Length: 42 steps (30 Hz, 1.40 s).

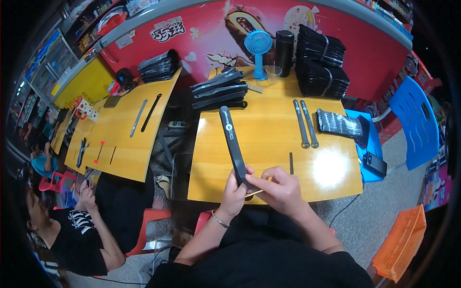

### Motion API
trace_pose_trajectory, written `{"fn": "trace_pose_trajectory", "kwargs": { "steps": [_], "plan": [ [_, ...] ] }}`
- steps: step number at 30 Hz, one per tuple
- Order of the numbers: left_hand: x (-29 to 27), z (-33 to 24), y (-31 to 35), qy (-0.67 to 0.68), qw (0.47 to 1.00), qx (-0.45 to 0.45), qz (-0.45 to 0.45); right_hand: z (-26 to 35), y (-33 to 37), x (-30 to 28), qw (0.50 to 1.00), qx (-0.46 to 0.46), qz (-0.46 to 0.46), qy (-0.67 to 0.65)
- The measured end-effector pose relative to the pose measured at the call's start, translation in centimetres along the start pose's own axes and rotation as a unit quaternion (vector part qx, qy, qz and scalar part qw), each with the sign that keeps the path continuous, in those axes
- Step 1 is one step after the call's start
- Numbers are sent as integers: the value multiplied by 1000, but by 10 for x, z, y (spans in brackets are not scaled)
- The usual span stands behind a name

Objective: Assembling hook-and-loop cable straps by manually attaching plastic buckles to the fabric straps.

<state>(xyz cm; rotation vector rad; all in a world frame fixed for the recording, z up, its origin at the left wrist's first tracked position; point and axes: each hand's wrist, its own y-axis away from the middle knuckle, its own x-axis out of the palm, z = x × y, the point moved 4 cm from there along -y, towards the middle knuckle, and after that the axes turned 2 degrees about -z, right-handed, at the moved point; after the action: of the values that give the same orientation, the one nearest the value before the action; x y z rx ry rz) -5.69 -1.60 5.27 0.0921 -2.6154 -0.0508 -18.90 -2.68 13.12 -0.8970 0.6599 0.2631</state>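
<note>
A long black strap [231,139] with a rounded far end and pale print slants up over the near edge of the table. My left hand [234,196] is closed around its near end, thumb along the side. The thumb and fingers of my right hand [281,188] pinch the same end. Between my hands a thin yellowish stick-like piece [254,193] shows; I cannot tell which hand holds it. Two similar straps [304,124] lie side by side to the right, and a short dark strip [291,163] is just beyond my right hand.
A strap pile [218,90], blue fan [258,45], dark bottle [284,53], clear cup [273,75] and tied black bundles [322,79] stand at the back. A plastic-wrapped pack [338,124] lies right, near a blue stool [370,144]. A co-worker [81,230] sits left at another table [120,149].
</note>
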Motion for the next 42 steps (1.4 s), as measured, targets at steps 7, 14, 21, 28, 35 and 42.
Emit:
{"fn": "trace_pose_trajectory", "kwargs": {
  "steps": [7,14,21,28,35,42],
  "plan": [
    [-13,-7,2,-11,974,-160,158,-38,-8,-17,980,111,-16,-163],
    [-91,-40,36,-131,931,-317,124,-101,-19,-121,954,253,-113,-114],
    [-104,-52,47,-64,923,-364,106,-132,-72,-172,937,170,-298,-59],
    [-93,-41,12,148,974,-167,27,-168,-103,-77,964,-8,-154,216],
    [-65,-30,-16,114,990,-83,-1,-212,-35,18,951,143,148,229],
    [-50,-17,-17,109,991,-70,32,-219,-31,30,952,132,126,245]
  ]
}}
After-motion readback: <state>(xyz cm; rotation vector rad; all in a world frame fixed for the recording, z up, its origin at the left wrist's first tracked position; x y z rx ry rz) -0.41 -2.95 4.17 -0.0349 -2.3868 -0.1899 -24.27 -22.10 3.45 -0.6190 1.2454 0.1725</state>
